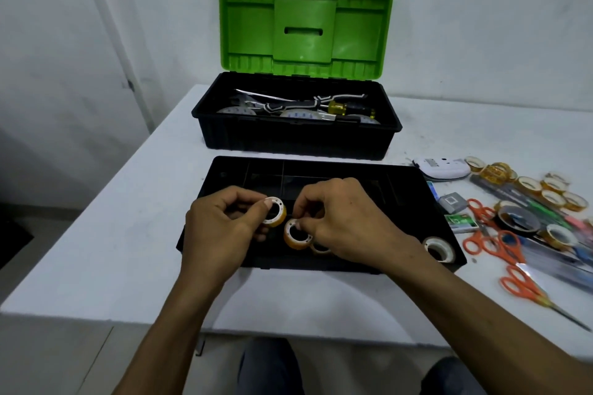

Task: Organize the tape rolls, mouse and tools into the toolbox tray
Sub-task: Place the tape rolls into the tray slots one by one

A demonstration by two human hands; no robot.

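The black toolbox tray (414, 189) lies on the white table in front of me. Over its middle, my left hand (221, 228) pinches a small yellow tape roll (275, 212) between thumb and fingers. My right hand (343, 218) pinches a second yellow tape roll (292, 238) just below it. A third small roll (319, 248) peeks out under my right hand. A clear tape roll (439, 248) sits in the tray's near right corner. The white mouse (441, 167) lies upside down right of the tray.
The open toolbox (295, 135) with a green lid (305, 26) stands behind the tray, holding a screwdriver (349, 107) and tape rolls. On the right lie several yellow tape rolls (545, 189), a black tape roll (518, 220), orange scissors (494, 240), and small boxes (462, 221).
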